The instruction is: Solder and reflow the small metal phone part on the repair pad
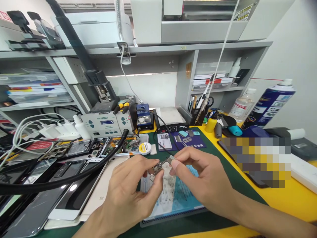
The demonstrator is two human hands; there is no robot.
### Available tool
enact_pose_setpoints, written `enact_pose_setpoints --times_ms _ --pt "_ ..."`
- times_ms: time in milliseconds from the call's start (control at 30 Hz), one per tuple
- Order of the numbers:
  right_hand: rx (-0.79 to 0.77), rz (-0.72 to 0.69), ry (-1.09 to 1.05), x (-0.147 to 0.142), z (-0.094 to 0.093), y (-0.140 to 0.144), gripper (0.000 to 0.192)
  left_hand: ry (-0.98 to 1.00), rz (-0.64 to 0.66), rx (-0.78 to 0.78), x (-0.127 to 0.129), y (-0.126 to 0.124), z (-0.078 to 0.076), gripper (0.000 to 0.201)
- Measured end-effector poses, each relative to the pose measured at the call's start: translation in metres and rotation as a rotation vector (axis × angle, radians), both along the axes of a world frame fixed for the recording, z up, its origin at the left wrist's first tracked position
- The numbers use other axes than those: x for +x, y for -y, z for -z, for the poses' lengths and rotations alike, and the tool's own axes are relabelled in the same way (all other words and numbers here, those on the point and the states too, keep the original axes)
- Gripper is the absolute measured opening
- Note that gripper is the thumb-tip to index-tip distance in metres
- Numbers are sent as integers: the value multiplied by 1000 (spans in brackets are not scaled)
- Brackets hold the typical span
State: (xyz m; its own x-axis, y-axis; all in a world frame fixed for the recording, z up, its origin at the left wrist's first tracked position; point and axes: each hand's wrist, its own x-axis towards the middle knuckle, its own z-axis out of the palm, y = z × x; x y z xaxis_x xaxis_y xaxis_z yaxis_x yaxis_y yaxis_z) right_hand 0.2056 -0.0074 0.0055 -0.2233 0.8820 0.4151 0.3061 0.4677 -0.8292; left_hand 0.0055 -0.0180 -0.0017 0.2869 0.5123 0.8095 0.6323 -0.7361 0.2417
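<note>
"Holding what, are we?"

"Our left hand [131,188] pinches a small board [156,168], our right hand [203,175] a grey piece [170,159], both above the printed sheet [183,195] on the green mat [203,221]."

"Where does our mat end?"

"At a yellow border [294,201] on the right, a strip of green showing past the sheet."

"What hems us in?"

"Phones [81,188] crowd our left, a black hose [24,189] over them; behind, a tray [128,154] holds circuit boards [127,145], a black cup [197,118] pens [194,100]."
</note>
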Motion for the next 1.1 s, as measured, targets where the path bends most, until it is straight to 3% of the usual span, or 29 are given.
enact_pose_setpoints --times_ms 267,500,600,833,1100 --pt "254 39 100 -1 5 -1 14 -14 12 7 -1 -1 4 23" --pt "333 28 123 -1 7 0 11 -18 9 16 -1 -2 3 20" --pt "229 30 99 -2 3 0 13 -11 14 46 -1 -3 2 18" --pt "-207 -62 -75 -2 -8 -2 22 1 15 56 -1 -3 1 14" --pt "-394 -163 -232 -4 -15 -7 23 6 14 51 -2 -2 1 13"
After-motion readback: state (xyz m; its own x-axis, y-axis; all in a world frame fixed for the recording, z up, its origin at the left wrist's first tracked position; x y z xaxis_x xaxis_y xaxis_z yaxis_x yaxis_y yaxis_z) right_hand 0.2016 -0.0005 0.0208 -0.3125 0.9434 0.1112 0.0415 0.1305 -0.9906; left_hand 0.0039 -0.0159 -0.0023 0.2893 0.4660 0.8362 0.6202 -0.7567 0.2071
